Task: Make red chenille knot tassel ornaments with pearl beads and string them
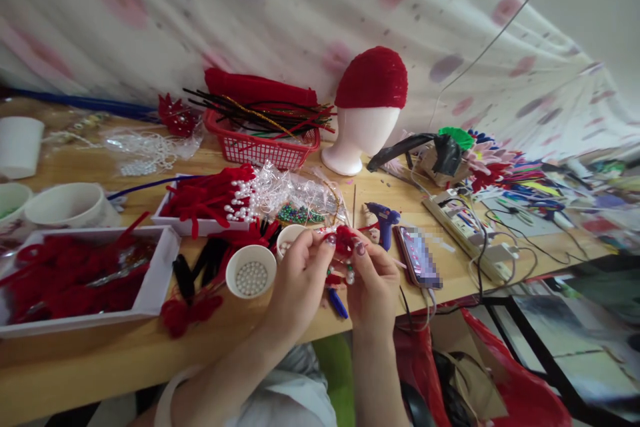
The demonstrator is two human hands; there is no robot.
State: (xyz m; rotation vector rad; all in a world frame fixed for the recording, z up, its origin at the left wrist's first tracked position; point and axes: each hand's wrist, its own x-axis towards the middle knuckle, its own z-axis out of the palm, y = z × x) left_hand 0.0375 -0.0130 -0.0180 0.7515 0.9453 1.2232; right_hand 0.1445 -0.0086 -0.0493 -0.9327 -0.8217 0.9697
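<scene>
Between my two hands, above the table's front edge, is a small red fuzzy pipe-cleaner piece (345,240). My left hand (307,263) pinches its left side and my right hand (373,277) pinches its right side, thumbs facing each other. White and green beads (350,273) dangle below it, by my right fingers. Part of the piece is hidden behind my fingertips. Left of my left hand stands a paper cup of white pearl beads (251,273). A blue-handled tool (337,303) lies on the table beneath my hands.
A white box of red fuzzy pieces (165,267) stands at left, another box (195,223) with pearl stems behind. Further back are a red basket (270,150) and a foam head in a red cap (371,80). A glue gun (385,220), phone (419,257) and power strip (467,233) lie right.
</scene>
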